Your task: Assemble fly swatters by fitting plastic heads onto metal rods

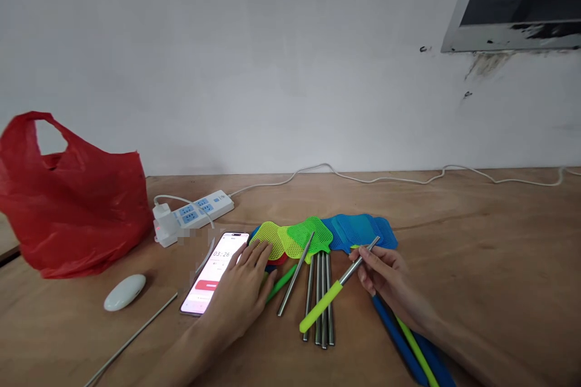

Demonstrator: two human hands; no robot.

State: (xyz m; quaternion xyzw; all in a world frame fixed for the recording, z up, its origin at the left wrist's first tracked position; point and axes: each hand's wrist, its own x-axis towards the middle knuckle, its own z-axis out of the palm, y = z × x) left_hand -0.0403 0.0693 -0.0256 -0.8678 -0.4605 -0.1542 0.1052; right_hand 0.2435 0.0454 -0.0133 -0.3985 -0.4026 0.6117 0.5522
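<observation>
While right hand (pixel 388 271) pinches metal tube (pixel 350 272), left hand (pixel 245 281) outstretched, perforated mesh (pixel 269 233) beneath.

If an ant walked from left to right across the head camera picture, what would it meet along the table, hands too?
Red bag → phone → left hand → lone silver tube → bunch of silver tubes → right hand.

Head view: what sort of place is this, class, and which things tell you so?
Probably a plain indoor room, perhaps a home or small workshop: a wooden table stands against a scuffed wall, with a power strip beside loose metal rods and mesh pieces.
</observation>
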